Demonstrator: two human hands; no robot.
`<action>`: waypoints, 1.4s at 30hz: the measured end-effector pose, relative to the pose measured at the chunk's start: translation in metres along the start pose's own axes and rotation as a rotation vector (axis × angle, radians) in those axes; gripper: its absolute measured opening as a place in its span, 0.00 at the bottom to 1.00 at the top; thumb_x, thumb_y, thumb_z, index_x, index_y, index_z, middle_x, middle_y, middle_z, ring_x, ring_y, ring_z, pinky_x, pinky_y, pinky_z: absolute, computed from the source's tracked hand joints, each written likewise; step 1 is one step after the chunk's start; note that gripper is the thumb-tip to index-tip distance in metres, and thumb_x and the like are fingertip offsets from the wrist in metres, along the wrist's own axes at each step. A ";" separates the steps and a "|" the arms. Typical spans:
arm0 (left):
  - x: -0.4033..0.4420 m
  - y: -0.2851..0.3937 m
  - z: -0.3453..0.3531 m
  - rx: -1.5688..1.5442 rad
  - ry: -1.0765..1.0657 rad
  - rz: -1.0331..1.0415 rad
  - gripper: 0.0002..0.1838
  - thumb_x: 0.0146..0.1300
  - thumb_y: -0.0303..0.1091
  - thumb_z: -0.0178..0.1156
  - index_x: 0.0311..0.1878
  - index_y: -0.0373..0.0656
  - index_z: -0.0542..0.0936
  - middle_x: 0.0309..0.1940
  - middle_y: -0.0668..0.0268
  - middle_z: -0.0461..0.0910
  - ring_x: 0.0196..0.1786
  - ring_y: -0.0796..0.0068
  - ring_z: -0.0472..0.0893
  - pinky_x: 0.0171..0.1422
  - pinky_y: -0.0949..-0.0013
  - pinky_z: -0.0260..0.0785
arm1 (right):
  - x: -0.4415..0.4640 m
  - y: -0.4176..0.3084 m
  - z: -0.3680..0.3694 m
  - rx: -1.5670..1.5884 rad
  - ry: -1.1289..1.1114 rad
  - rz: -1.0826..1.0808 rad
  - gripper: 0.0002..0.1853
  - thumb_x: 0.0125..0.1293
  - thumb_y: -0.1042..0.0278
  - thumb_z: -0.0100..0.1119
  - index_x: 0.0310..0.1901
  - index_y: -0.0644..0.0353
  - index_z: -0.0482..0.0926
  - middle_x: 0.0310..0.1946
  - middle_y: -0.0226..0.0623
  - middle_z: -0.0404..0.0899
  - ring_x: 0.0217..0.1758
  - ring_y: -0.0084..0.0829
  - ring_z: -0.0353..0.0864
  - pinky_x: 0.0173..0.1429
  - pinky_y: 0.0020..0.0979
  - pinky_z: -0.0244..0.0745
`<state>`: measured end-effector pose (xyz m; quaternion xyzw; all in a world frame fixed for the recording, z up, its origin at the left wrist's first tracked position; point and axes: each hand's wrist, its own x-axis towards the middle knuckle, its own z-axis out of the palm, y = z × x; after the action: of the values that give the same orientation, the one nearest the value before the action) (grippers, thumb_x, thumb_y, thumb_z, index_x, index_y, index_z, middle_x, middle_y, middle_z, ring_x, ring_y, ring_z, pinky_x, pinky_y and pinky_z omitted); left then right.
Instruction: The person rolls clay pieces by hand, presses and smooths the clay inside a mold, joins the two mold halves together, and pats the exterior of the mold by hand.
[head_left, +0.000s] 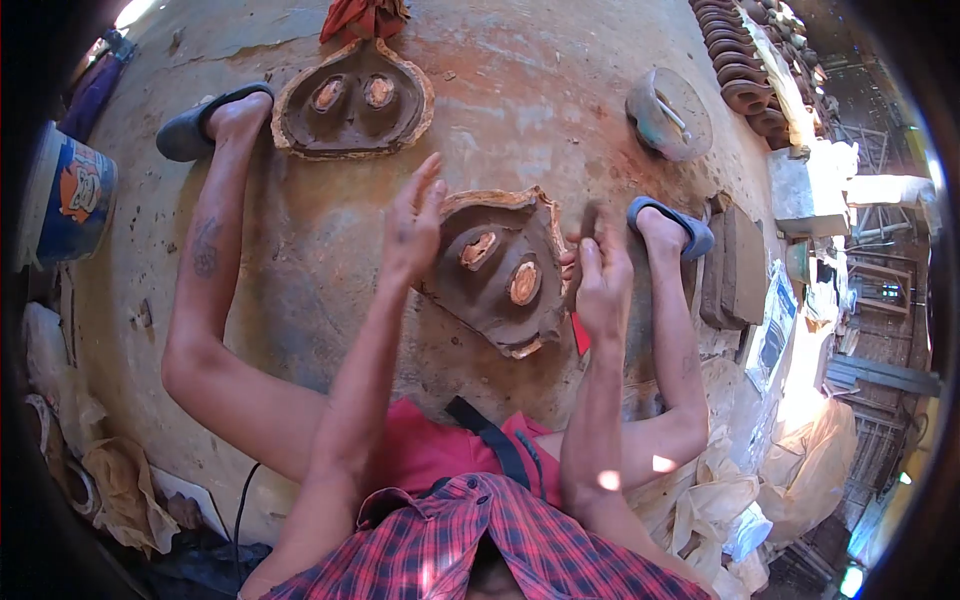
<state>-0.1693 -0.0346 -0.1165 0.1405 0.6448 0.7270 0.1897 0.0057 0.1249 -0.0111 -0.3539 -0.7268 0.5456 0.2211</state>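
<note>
Between the person's legs lies a mould (490,310) lined with dark brown clay, with two raised oval rings around pale centres. My left hand (412,222) is raised at its upper left edge, fingers apart, holding nothing. My right hand (605,275) is at the mould's right side, with a dark piece of clay (590,222) against its fingers; part of the grip is hidden. A second clay-lined mould (352,132) of similar shape rests farther forward on the left, with a red cloth (365,18) at its top.
A round bowl (670,115) holding a stick-like tool is at the upper right. Clay blocks (735,265) stand beyond the right foot. A blue bucket (78,200) is at the far left. Stacked curved clay pieces (735,60) line the upper right, with plastic sheets (715,495) lower right.
</note>
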 end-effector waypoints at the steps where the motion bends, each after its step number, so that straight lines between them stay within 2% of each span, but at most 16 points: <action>1: 0.013 -0.032 -0.014 0.136 0.014 0.026 0.26 0.82 0.41 0.54 0.77 0.39 0.74 0.71 0.53 0.80 0.70 0.65 0.79 0.75 0.63 0.70 | 0.015 0.013 -0.005 -0.185 -0.088 0.058 0.20 0.79 0.68 0.55 0.67 0.63 0.81 0.46 0.42 0.88 0.41 0.29 0.86 0.50 0.33 0.82; 2: 0.018 -0.049 -0.021 0.137 0.020 0.030 0.26 0.82 0.41 0.54 0.77 0.39 0.74 0.71 0.53 0.80 0.70 0.65 0.79 0.75 0.63 0.70 | 0.030 0.026 -0.003 -0.184 -0.093 0.053 0.20 0.79 0.68 0.55 0.67 0.63 0.81 0.46 0.42 0.88 0.41 0.29 0.86 0.50 0.33 0.82; 4: 0.022 -0.065 -0.029 0.141 -0.230 -0.220 0.24 0.82 0.40 0.55 0.75 0.39 0.77 0.67 0.54 0.83 0.69 0.65 0.80 0.74 0.64 0.70 | 0.051 0.025 0.011 -0.517 -0.399 -0.352 0.21 0.76 0.67 0.57 0.67 0.61 0.81 0.51 0.47 0.88 0.48 0.41 0.88 0.57 0.40 0.81; 5: 0.021 -0.075 -0.030 0.140 -0.222 -0.225 0.24 0.82 0.40 0.55 0.75 0.39 0.77 0.67 0.54 0.83 0.69 0.65 0.80 0.74 0.64 0.70 | 0.057 0.025 0.012 -0.609 -0.518 -0.274 0.21 0.73 0.68 0.60 0.66 0.57 0.82 0.57 0.50 0.86 0.58 0.50 0.86 0.64 0.43 0.78; 9: 0.012 -0.081 -0.027 0.042 -0.255 -0.237 0.22 0.83 0.37 0.53 0.73 0.39 0.78 0.63 0.60 0.85 0.64 0.73 0.81 0.71 0.68 0.72 | 0.082 0.033 0.025 -0.808 -0.689 -0.294 0.20 0.73 0.69 0.62 0.65 0.54 0.84 0.55 0.47 0.86 0.60 0.50 0.84 0.63 0.44 0.79; 11: 0.014 -0.073 -0.028 -0.016 -0.276 -0.251 0.21 0.84 0.36 0.52 0.74 0.40 0.78 0.62 0.66 0.84 0.61 0.78 0.80 0.69 0.70 0.74 | 0.095 0.053 0.027 -0.681 -0.725 -0.546 0.21 0.71 0.72 0.64 0.64 0.53 0.84 0.47 0.46 0.85 0.54 0.51 0.84 0.60 0.45 0.79; 15: 0.002 -0.064 -0.027 0.060 -0.217 -0.271 0.21 0.84 0.35 0.52 0.73 0.40 0.79 0.60 0.66 0.85 0.60 0.79 0.81 0.67 0.71 0.75 | 0.093 0.048 0.031 -0.771 -0.694 -0.529 0.20 0.71 0.72 0.64 0.64 0.52 0.85 0.47 0.45 0.83 0.53 0.50 0.84 0.59 0.45 0.79; 20: -0.017 -0.063 -0.024 0.140 -0.131 -0.251 0.21 0.84 0.33 0.52 0.73 0.39 0.79 0.59 0.65 0.86 0.60 0.79 0.81 0.68 0.70 0.74 | 0.069 0.035 0.034 -0.796 -0.592 -0.342 0.18 0.71 0.72 0.64 0.61 0.50 0.87 0.48 0.44 0.83 0.53 0.48 0.84 0.58 0.44 0.79; 21: -0.021 -0.062 -0.023 0.134 -0.083 -0.243 0.20 0.82 0.34 0.53 0.71 0.40 0.80 0.60 0.60 0.87 0.61 0.74 0.83 0.69 0.68 0.74 | 0.067 0.040 0.034 -0.797 -0.596 -0.336 0.18 0.71 0.72 0.64 0.61 0.50 0.87 0.48 0.44 0.83 0.53 0.48 0.84 0.58 0.44 0.79; 23: -0.027 -0.061 -0.021 0.126 -0.034 -0.233 0.20 0.81 0.35 0.55 0.70 0.40 0.82 0.60 0.56 0.88 0.63 0.69 0.85 0.69 0.65 0.74 | 0.068 0.055 0.035 -0.854 -0.607 -0.375 0.18 0.71 0.71 0.63 0.61 0.50 0.88 0.47 0.43 0.82 0.52 0.47 0.84 0.57 0.43 0.79; 25: -0.032 -0.063 -0.021 0.101 -0.031 -0.216 0.20 0.83 0.34 0.53 0.72 0.39 0.79 0.61 0.61 0.86 0.62 0.75 0.83 0.69 0.69 0.73 | 0.069 0.061 0.037 -0.860 -0.601 -0.403 0.18 0.72 0.71 0.63 0.60 0.47 0.88 0.46 0.41 0.82 0.50 0.46 0.85 0.55 0.44 0.81; 29: -0.043 -0.060 -0.018 0.115 0.013 -0.232 0.20 0.83 0.34 0.53 0.71 0.38 0.80 0.61 0.61 0.87 0.62 0.75 0.83 0.69 0.69 0.73 | 0.067 0.065 0.043 -0.912 -0.626 -0.443 0.18 0.72 0.70 0.62 0.60 0.44 0.88 0.46 0.39 0.82 0.49 0.45 0.86 0.54 0.44 0.83; 31: -0.049 -0.054 -0.014 0.127 0.110 -0.248 0.20 0.80 0.33 0.55 0.69 0.38 0.82 0.60 0.55 0.88 0.62 0.69 0.85 0.69 0.65 0.74 | 0.057 0.062 0.046 -0.953 -0.617 -0.445 0.18 0.72 0.70 0.62 0.60 0.44 0.88 0.46 0.39 0.81 0.49 0.45 0.86 0.54 0.44 0.82; 36: -0.060 -0.060 -0.008 0.071 0.186 -0.241 0.20 0.80 0.32 0.56 0.69 0.37 0.82 0.61 0.54 0.88 0.62 0.71 0.85 0.69 0.67 0.74 | 0.051 0.065 0.045 -1.069 -0.600 -0.435 0.18 0.73 0.69 0.62 0.63 0.46 0.87 0.47 0.39 0.81 0.50 0.45 0.84 0.54 0.43 0.80; 39: -0.070 -0.062 0.000 0.013 0.259 -0.251 0.20 0.81 0.32 0.56 0.69 0.37 0.81 0.61 0.55 0.87 0.63 0.71 0.84 0.69 0.67 0.74 | 0.060 0.063 0.044 -0.844 -0.641 -0.469 0.17 0.74 0.68 0.61 0.62 0.47 0.87 0.46 0.40 0.80 0.49 0.45 0.84 0.54 0.44 0.81; 42: -0.090 -0.071 0.011 -0.026 0.359 -0.276 0.20 0.82 0.32 0.55 0.70 0.36 0.81 0.62 0.55 0.87 0.63 0.71 0.84 0.69 0.67 0.74 | 0.046 0.067 0.049 -1.005 -0.654 -0.427 0.15 0.73 0.68 0.62 0.58 0.50 0.88 0.45 0.41 0.80 0.49 0.46 0.84 0.54 0.45 0.81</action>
<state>-0.0782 -0.0594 -0.1814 -0.0834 0.6719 0.7157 0.1715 -0.0402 0.1388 -0.0929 -0.0771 -0.9786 0.1618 -0.1014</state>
